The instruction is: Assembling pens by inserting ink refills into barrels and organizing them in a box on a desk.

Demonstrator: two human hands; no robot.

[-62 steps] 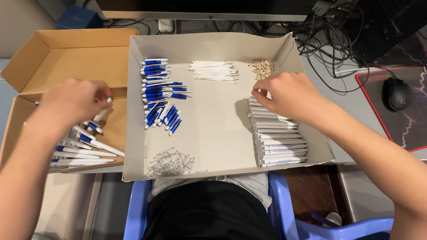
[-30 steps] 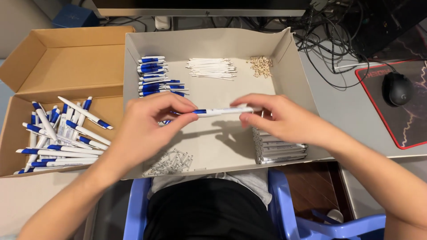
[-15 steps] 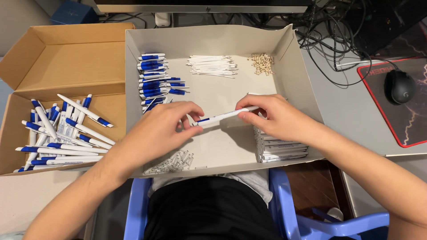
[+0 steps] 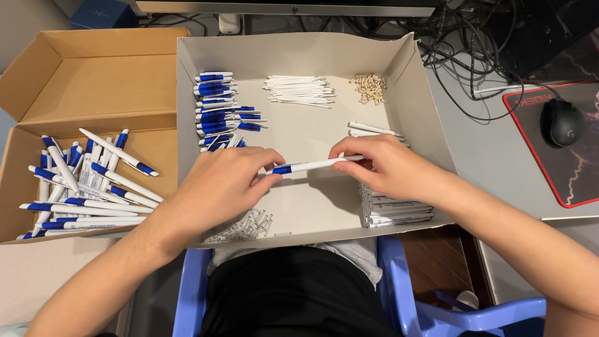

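While the head camera looks straight down, a shallow grey tray (image 4: 187, 93) sits in the middle of the tabletop (image 4: 493, 162), holding blue pen caps (image 4: 218, 109) stacked along its left side, a bundle of thin white refills (image 4: 299, 90) at the back, a small heap of tan bits (image 4: 370, 87) beside them, a row of white barrels (image 4: 393, 209) on the right and a scatter of fine springs (image 4: 240, 228) at the near edge. To the left stands an open brown cardboard box (image 4: 93, 81) with finished blue-and-white pens (image 4: 87, 181) lying loosely in its near half. Above the tray's middle, a single pen (image 4: 312, 165) is held level between both hands: the left hand (image 4: 221, 184) pinches its blue tip end with fingers curled tight, and the right hand (image 4: 387, 165) grips the white barrel end, closed around it just over the row of barrels. On the far right a black mouse (image 4: 563, 122) rests on a dark red-edged mat (image 4: 574, 181), tangled cables (image 4: 462, 56) lie behind the tray, and a blue plastic chair (image 4: 399, 299) shows below.
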